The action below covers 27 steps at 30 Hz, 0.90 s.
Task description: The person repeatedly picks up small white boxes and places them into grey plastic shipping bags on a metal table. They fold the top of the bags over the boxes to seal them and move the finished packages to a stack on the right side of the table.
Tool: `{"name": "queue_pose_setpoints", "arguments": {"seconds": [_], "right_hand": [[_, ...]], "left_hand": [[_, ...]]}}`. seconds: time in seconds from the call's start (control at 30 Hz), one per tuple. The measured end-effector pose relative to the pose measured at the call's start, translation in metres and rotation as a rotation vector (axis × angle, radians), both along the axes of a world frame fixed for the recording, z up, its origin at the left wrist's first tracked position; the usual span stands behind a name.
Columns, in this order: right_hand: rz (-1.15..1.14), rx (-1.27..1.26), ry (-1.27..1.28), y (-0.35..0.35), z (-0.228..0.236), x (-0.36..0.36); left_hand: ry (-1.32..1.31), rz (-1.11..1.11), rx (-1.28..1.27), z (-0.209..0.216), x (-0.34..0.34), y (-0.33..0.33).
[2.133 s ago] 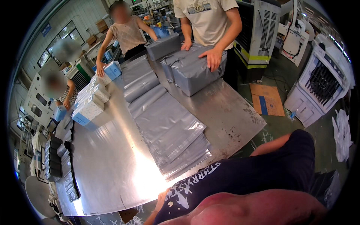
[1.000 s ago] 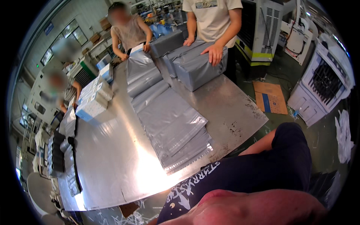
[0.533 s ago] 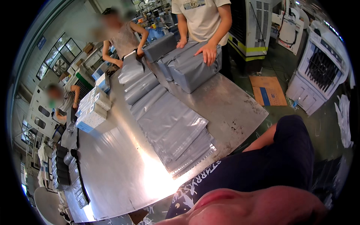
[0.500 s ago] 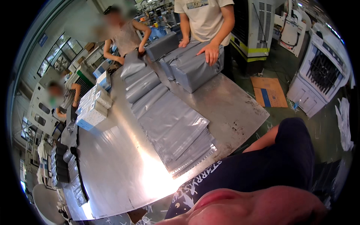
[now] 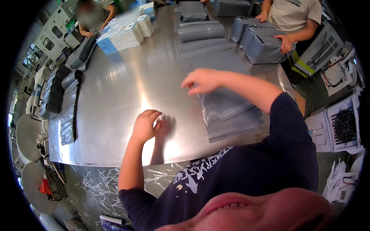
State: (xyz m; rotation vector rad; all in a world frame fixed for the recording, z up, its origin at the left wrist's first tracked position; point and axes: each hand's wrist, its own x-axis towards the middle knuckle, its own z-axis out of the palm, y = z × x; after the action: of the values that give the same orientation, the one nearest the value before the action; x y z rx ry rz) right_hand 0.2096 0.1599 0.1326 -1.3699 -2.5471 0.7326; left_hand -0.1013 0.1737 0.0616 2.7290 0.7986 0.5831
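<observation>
My left hand hovers low over the bare metal table near its front edge, thumb and fingers loosely curved apart around nothing. Further right, my right hand is above the left edge of a stack of flat grey plastic mailing bags, its fingers bent and spread, slightly blurred. It seems to hold nothing; whether it touches the bags cannot be told. Behind the stack lies a rolled or folded grey bag, with a grey wrapped bundle beyond it.
At the far right a person's hands rest on grey wrapped packages. White and blue boxes stand at the far left, near another person. Black and grey wrapped packs line the left edge. White strips litter the floor.
My view has swung toward the table's front. Both my hands have come into sight over the table; neither showed before. The co-worker at the right still holds the wrapped packages.
</observation>
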Motion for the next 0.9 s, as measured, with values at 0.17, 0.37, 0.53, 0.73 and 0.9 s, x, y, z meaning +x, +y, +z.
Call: {"name": "queue_pose_setpoints", "arguments": {"seconds": [0.17,0.37,0.53,0.73,0.9], "right_hand": [[-0.213,0.300,-0.290,0.189,0.000,-0.073],[-0.545,0.753,-0.370,0.381,-0.037,-0.107],[-0.637,0.674,-0.546,0.467,-0.054,-0.141],[-0.202,1.017,-0.177,0.363,-0.013,-0.210],[-0.336,0.306,0.078,0.421,-0.137,-0.187]], "left_hand": [[0.349,0.330,0.099,-0.049,-0.076,0.092],[0.182,0.325,-0.104,-0.079,-0.096,0.092],[0.109,0.254,-0.202,-0.078,-0.107,0.108],[-0.173,0.293,-0.257,-0.089,-0.128,0.111],[-1.112,0.431,-0.615,-0.129,-0.125,0.122]]}}
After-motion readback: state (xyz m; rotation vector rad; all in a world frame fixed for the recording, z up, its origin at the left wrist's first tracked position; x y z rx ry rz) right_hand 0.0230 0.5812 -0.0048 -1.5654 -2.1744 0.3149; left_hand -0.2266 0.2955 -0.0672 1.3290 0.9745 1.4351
